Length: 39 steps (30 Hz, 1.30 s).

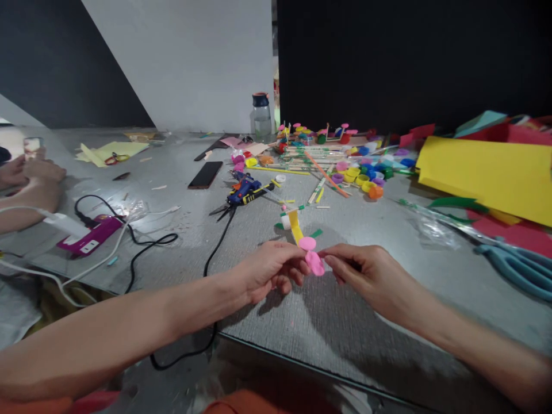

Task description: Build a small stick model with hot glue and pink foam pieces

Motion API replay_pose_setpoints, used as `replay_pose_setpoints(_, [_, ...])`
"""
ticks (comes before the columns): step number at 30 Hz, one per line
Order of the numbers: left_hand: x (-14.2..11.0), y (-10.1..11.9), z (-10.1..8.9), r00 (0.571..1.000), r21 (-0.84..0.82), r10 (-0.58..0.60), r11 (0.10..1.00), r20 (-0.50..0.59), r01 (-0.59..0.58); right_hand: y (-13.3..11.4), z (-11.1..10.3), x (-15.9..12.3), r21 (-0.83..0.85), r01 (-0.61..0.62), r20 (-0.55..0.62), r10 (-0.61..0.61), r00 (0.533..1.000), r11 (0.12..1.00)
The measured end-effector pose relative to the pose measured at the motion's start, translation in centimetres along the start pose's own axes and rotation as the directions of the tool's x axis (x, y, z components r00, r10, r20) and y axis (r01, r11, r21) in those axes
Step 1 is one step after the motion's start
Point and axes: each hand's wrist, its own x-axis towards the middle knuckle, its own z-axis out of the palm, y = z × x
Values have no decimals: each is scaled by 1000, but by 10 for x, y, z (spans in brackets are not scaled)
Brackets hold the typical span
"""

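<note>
Above the front part of the table, my left hand (276,264) pinches a pink paper cutout (315,263) with rounded lobes between thumb and fingers. My right hand (366,267) is closed at the other side of the same cutout, its thumb and forefinger at the edge. A pink oval piece (307,243) shows just above it; whether the two are joined I cannot tell. Right behind them is a folded yellow paper strip (295,225), beside a white cap (286,222) and green bits of paper.
A blue glue gun (245,188) and pliers (224,210) lie further back, near a black phone (206,175). Coloured bottle caps (366,175) and sticks fill the back. Blue scissors (517,265) lie right. Cables run from a purple power strip (92,234). Another person's hands (38,172) hold a phone.
</note>
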Motion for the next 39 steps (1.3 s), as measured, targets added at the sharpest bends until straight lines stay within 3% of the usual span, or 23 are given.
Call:
replay_pose_setpoints(4, [-1,0,1,1000,4,9,1000,-10,-9,0,-3,-4,-55,-44,-24,42,999,998])
replay_pose_setpoints(9, [-4,1,5,999,56,25,998,-28,-24,-2,1,-7,-44,-57,47,59,997,997])
replay_pose_setpoints(15, [-19,3,7,996,122,47,992,-78,-37,3,6,0,196,-192,134,167,977,962])
replay_pose_setpoints(22, [-28,-18,13,997,97,-40,995,60,34,5,8,2,397,-390,308,279,910,831])
replay_pose_setpoints(27, [-18,-29,19,998,58,0,998,56,-3,5,10,2,450,-396,310,275,910,800])
replay_pose_setpoints(39, [-17,-28,20,1000,18,16,1000,20,-16,11,11,0,500,-371,304,243,921,782])
